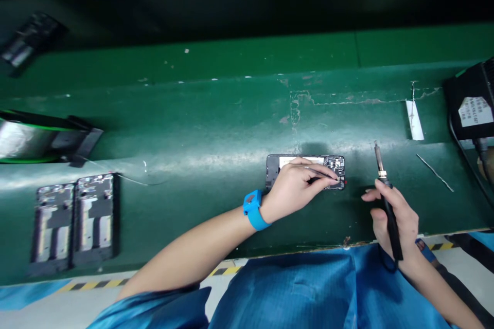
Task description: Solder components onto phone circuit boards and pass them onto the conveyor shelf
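An opened phone frame (275, 167) lies flat on the green bench (216, 128) in front of me. My left hand (295, 185) rests on it, fingers pinched on thin tweezers (328, 175) whose tip touches the board at the phone's right end. A blue wrist strap (253, 209) circles my left wrist. My right hand (397, 221) is closed around a soldering iron (382, 175), its metal tip pointing up and away, to the right of the phone and clear of it.
Two more phone frames (75, 221) lie side by side at the left. A shiny spool holder (42, 139) with thin wire sits above them. A black box with a label (473, 105) stands at the right edge. A loose wire piece (434, 172) lies nearby.
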`<state>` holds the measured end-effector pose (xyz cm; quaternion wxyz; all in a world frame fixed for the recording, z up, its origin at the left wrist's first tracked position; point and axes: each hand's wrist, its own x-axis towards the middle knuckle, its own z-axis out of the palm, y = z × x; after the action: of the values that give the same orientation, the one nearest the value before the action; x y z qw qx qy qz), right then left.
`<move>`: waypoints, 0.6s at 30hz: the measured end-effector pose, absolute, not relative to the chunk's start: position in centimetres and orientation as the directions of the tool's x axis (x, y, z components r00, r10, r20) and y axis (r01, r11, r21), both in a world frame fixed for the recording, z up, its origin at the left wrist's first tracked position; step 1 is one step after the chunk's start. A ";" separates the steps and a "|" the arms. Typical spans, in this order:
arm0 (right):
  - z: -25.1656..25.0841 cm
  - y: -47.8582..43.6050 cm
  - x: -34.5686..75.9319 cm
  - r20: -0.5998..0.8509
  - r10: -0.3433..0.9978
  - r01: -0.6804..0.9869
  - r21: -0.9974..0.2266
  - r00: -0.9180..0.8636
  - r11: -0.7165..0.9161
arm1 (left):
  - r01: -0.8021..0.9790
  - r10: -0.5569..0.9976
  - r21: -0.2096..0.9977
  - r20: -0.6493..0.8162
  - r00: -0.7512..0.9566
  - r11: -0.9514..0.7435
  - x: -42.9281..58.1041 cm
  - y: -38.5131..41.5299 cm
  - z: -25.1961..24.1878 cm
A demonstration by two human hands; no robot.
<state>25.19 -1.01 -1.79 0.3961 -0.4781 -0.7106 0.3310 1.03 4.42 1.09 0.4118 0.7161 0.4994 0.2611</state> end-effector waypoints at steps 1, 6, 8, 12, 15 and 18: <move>-1.9 -1.4 25.4 0.245 0.946 0.384 -0.869 -0.214 0.312 | 0.505 0.933 0.849 -0.039 0.359 -0.159 1.1 4.4 1.1; -2.0 -3.0 26.0 0.184 0.965 0.356 -0.903 -0.186 0.240 | 0.502 0.937 0.848 -0.020 0.350 -0.170 1.1 4.3 1.0; -1.9 -3.3 26.2 0.135 0.975 0.355 -0.915 -0.177 0.191 | 0.497 0.933 0.851 -0.024 0.360 -0.169 1.1 4.4 1.1; -1.6 -3.4 26.3 0.105 0.980 0.353 -0.922 -0.171 0.161 | 0.483 0.932 0.861 -0.031 0.362 -0.159 1.0 4.6 1.2; -1.3 -3.2 26.3 0.099 0.978 0.351 -0.923 -0.181 0.159 | 0.498 0.933 0.854 -0.043 0.357 -0.152 0.9 4.7 1.1; -1.2 -2.9 26.2 0.111 0.973 0.350 -0.920 -0.204 0.179 | 0.494 0.933 0.858 -0.054 0.356 -0.139 0.9 4.6 1.1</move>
<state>26.17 -2.91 -1.17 0.3865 -0.4985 -0.6632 0.4028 0.92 4.61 1.08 0.4203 0.7082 0.5038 0.2607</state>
